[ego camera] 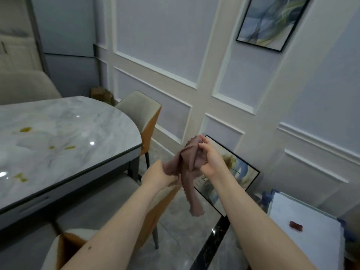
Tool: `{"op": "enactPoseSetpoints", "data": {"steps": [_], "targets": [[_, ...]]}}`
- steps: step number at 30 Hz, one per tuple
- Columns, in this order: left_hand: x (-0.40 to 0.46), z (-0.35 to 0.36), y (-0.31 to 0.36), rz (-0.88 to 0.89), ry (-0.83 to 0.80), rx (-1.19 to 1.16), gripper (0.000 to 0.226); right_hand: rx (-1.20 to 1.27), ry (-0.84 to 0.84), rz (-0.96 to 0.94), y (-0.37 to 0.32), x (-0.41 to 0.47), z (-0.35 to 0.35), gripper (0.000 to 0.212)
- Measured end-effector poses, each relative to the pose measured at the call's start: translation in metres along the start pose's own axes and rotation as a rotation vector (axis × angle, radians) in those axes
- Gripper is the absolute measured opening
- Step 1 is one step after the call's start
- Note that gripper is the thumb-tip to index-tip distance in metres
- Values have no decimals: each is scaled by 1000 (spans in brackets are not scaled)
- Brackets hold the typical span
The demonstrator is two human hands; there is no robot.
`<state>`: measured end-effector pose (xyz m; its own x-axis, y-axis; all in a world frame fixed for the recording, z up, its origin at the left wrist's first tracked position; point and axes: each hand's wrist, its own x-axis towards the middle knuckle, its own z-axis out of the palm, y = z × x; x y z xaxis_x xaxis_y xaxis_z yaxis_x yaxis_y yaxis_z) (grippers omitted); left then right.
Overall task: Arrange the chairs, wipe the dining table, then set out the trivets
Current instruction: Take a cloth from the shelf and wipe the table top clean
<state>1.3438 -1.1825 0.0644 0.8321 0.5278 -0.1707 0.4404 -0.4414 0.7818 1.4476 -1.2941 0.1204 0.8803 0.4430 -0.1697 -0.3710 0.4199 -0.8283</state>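
Both hands mid-frame: left hand and right hand grip brown cloth. Chairs look pushed in. Table at left shows yellow spots; wiping not started. No trivets seen.

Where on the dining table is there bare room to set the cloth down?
Most of the marble table is bare; the patch by the rounded end near the far chair looks free. Yellowish spills dot its left part. Both hands hold the cloth.
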Motion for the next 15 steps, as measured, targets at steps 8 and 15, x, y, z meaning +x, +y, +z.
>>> {"op": "enactPoseSetpoints", "data": {"steps": [8,15], "targets": [[69,-63,-42,83,364,-109,9,-98,-151,111,37,69,85,29],[110,-126,-98,-57,544,-185,5,-503,-194,78,95,133,142,25]]}}
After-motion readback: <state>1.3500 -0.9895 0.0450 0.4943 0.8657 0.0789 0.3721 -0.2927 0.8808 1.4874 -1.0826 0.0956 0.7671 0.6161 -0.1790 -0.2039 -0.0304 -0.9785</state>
